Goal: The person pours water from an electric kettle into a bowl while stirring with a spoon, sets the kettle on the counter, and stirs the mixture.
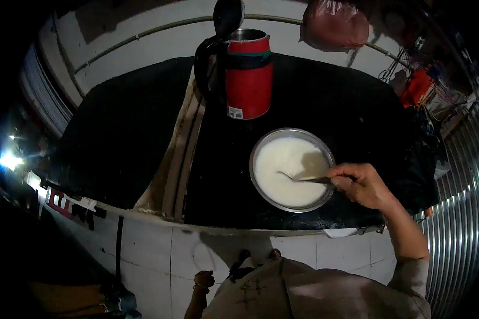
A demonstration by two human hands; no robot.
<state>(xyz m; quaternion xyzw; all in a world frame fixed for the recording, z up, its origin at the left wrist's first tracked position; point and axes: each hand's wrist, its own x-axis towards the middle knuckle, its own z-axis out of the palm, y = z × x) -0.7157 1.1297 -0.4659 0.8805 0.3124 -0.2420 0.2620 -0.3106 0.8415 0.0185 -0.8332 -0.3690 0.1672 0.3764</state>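
A round metal bowl (pixel 253 178) holding a white liquid stands on the black table surface. My right hand (pixel 359 185) is at the bowl's right rim, its fingers closed on the handle of a metal spoon (pixel 308 179). The spoon's far end dips into the white liquid. Down below the table's front edge hangs my left hand (pixel 204 279), away from the bowl, with its fingers curled in and nothing seen in them.
A red kettle (pixel 249 90) with a black handle and raised lid stands behind the bowl. Left of it, a strip (pixel 181 159) crosses the black table (pixel 122 127). A reddish bag (pixel 335 26) hangs behind. Corrugated metal (pixel 457 228) stands at right.
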